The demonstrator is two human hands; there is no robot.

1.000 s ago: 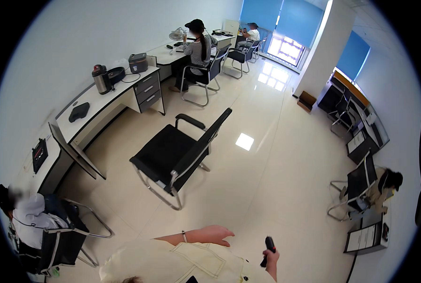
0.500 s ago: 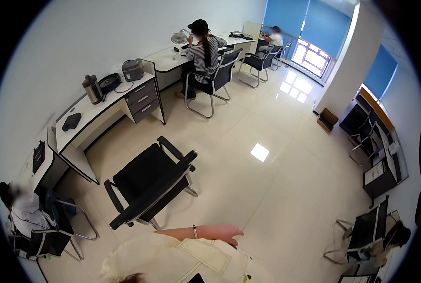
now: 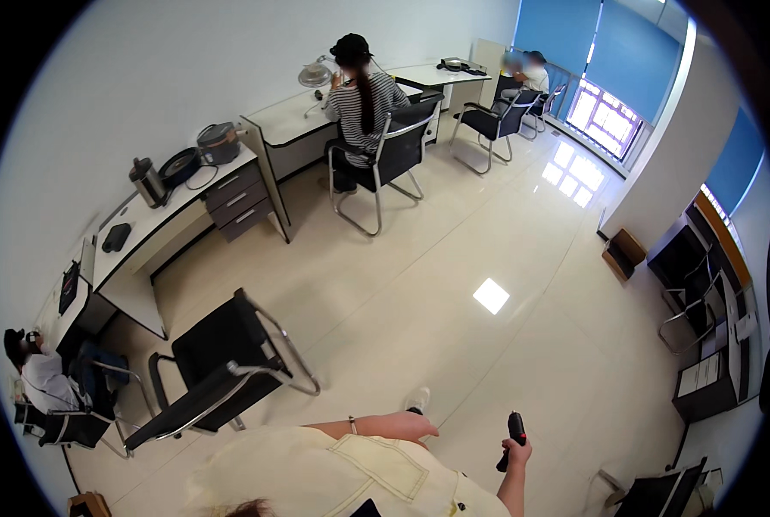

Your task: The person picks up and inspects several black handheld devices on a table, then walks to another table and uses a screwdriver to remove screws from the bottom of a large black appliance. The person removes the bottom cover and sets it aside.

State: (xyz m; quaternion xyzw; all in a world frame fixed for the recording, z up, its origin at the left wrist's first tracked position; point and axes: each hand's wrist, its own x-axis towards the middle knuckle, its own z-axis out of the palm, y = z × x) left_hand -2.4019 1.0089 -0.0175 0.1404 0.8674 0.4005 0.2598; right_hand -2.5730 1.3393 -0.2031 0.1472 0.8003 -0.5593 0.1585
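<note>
My left hand (image 3: pixel 409 426), with a band at the wrist, hangs in front of my cream jacket (image 3: pixel 350 474). Its fingers look loosely stretched and nothing shows in them, though the jacket hides its near side. To the right, my right hand (image 3: pixel 517 451) is closed round the grip of a black pistol-shaped power tool (image 3: pixel 516 426) with a small red part. The tool's upper end points away from me, over the floor. Nearest on the left is a black office chair (image 3: pixel 217 353) with metal legs; neither hand touches it.
White desks (image 3: pixel 113 258) line the left wall, bearing a flask (image 3: pixel 148 183), a black pan (image 3: pixel 180 166) and a rice cooker (image 3: pixel 219 143). A person in stripes (image 3: pixel 363 112) sits farther along. Brown box (image 3: pixel 623 254) stands by the pillar (image 3: pixel 673 146); another chair (image 3: pixel 660 493) is at lower right.
The view has moved forward and turned. The near chair has swung round and sits farther left. My right hand with the black tool has come into view, and so has a white shoe.
</note>
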